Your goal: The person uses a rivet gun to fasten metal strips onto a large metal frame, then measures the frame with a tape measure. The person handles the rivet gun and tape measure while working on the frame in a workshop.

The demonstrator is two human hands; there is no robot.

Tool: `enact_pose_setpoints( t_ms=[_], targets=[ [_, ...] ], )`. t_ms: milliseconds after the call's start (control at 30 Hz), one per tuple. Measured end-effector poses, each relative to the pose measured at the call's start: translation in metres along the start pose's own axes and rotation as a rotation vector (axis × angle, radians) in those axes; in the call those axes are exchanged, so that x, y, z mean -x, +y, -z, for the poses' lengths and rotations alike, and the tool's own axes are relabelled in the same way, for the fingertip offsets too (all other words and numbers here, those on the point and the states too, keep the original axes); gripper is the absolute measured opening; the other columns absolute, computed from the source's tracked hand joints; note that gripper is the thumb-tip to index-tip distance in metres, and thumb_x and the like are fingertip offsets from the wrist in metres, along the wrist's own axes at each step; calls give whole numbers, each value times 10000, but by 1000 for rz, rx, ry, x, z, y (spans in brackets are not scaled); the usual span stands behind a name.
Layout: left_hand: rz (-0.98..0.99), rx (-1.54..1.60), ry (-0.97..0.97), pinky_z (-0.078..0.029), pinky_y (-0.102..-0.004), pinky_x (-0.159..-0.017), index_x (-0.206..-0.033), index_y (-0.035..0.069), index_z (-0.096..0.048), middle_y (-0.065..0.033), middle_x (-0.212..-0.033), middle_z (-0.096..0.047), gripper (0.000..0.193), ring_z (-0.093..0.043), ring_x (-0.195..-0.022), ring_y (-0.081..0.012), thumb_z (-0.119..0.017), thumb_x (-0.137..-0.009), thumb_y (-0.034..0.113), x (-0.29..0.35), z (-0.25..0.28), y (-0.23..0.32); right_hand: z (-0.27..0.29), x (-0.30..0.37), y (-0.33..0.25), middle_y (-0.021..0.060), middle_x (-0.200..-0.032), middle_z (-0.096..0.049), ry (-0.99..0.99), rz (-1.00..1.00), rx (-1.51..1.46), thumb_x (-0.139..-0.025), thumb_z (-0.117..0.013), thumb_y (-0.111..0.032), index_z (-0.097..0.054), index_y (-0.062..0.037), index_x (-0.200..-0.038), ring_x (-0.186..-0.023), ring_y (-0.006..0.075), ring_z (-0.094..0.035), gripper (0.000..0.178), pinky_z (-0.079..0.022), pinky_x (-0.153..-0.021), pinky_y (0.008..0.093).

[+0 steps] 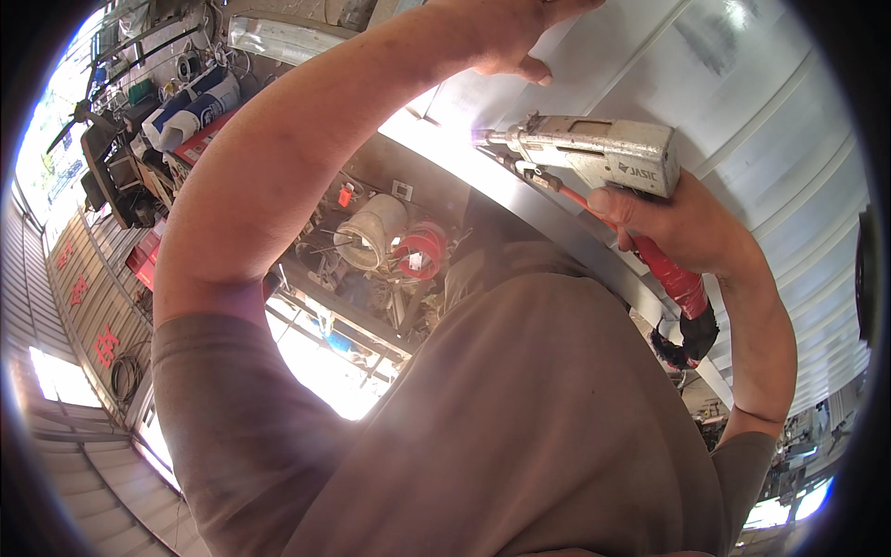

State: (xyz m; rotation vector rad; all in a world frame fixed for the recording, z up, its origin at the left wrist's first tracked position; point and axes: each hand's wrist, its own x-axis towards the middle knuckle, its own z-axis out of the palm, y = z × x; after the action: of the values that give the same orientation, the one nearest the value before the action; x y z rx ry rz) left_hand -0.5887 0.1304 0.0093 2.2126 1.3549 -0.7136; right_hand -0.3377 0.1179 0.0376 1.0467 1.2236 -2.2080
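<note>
Head view, right hand (677, 221) gripping torch (603, 153), crosswise, nozzle (497, 137) leftward, left hand (501, 35) grip unclear

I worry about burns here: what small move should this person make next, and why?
Perhaps shift the bare left hand a little farther from the nozzle of the grey gun: intense glare there suggests heat, and that hand appears close. The bare right hand grips the gun.

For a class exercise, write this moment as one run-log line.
Right hand: grips gun-shaped tool | Tool tip: at bright glow | Left hand: near metal panel, partly cut off, grip unclear
</note>
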Motion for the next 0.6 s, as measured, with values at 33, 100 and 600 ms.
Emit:
enact_pose_setpoints(
  t_ms=[33, 100, 600],
  targets=[
    [10, 6, -35, -147, -722, -1240, -1673, 170, -140, -18, -1757, -49, 1090, -49, -1616, -244, -766, -868, 554, 1, 0, 0, 0, 1, 1, 26, -939, -692, -2, -6, -6, -960, -717, -377, -652, -64, -1308, -683, 113, -617, 473, -521, -613, 305],
    [-17, 33, 23, -140, -719, -1243, -1673, 171, -140, -18, -1757, -48, 1089, -50, -1616, -245, -768, -867, 550, 4, 0, 0, 1, 2, 2, 26, -940, -693, 2, -17, 4, -956, -720, -385, -657, -64, -1300, -685, 114, -618, 475, -523, -616, 303],
    [-13, 52, 40, -113, -700, -1256, -1672, 168, -132, -19, -1758, -49, 1104, -52, -1615, -244, -792, -855, 508, 7, 5, 3, 4, 7, 6, 24, -983, -699, -2, -67, -7, -927, -757, -444, -670, -54, -1289, -719, 119, -626, 539, -534, -643, 302]
  ],
)
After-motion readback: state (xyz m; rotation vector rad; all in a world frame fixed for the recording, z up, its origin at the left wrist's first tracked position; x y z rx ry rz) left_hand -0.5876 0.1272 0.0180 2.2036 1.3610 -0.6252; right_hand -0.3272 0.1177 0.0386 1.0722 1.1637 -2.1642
